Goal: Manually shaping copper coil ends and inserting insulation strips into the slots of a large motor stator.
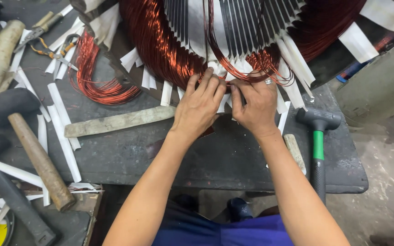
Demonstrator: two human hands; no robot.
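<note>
A large motor stator with dark slotted core, copper wire windings and white insulation paper strips stands at the top centre. My left hand presses its fingers on a bundle of copper wire at the stator's lower rim. My right hand, wearing a ring, pinches the same copper wire bundle right beside it. The fingertips of both hands meet at the wire and white paper strips.
A dark worn workbench holds a flat wooden stick, a loose copper coil, scattered white paper strips, pliers, a wooden-handled hammer at left and a black mallet with green grip at right.
</note>
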